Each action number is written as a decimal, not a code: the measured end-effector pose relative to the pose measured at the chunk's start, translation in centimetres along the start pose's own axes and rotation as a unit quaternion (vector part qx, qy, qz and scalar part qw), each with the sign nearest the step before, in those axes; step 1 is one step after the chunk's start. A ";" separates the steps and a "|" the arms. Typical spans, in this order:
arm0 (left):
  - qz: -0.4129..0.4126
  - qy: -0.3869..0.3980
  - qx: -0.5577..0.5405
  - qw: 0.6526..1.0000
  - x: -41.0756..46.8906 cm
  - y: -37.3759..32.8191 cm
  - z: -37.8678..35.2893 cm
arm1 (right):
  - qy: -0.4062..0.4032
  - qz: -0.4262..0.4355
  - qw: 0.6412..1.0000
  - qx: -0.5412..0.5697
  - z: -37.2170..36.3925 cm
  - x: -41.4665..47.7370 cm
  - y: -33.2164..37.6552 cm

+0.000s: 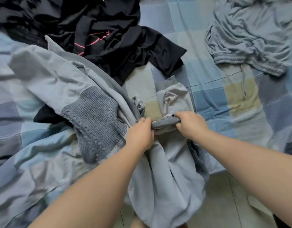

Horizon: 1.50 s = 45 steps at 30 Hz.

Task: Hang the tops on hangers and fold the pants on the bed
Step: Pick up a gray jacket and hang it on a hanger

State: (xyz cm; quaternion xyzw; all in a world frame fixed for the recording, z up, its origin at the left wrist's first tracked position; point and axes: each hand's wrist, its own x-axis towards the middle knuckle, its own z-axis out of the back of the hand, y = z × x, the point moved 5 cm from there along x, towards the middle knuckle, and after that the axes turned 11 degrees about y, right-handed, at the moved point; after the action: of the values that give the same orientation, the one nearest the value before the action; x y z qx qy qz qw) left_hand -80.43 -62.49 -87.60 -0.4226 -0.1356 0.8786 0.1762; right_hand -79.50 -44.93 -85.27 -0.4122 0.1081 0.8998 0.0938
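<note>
both hands work at the middle of the frame, on the grey top point(166, 170) that lies over the near edge of the bed point(224, 79) and hangs down toward the tiled floor point(232, 203). the left hand point(139, 134) and the right hand point(190, 125) each have the grip closed, fingers curled, on the same dark ribbed band point(165, 123) of this top, and a short part of the band is pulled straight between them. i judge they hold it so to find an opening and spread it, because a hanger must go inside; no hanger is visible in the frame. two metal snap buttons point(137, 102) sit just above the hands. the wide ribbed knit panel point(96, 119) of the top lies left of centre. the black clothes point(99, 35) are in a heap at the upper left, and the grey pants point(247, 38), with elastic waist, lie unfolded at the upper right, well apart, probably so the kinds do not mix
</note>
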 end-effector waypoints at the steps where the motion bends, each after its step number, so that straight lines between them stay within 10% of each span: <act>1: 0.002 -0.001 -0.035 0.999 -1.7 -0.4 0.3 | 0.005 0.004 1.000 0.006 0.1 -2.0 0.0; 17: -0.053 -0.223 -0.308 0.923 -29.9 -11.3 16.6 | -0.185 0.061 0.944 0.266 13.6 -35.0 3.0; 28: -0.273 -0.443 -0.066 0.851 -38.6 -22.4 34.4 | -0.384 0.253 0.795 0.395 33.7 -50.0 2.2; 45: -0.389 -0.403 -0.281 0.780 -49.3 -30.4 45.2 | -0.452 0.351 0.769 0.287 53.1 -61.9 1.0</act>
State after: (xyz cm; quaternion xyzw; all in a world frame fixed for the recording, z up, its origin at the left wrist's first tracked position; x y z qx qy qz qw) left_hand -81.62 -60.07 -14.15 0.0273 -0.5880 0.7486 0.3052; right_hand -78.25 -36.44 -4.15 0.1546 0.4432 0.8797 -0.0765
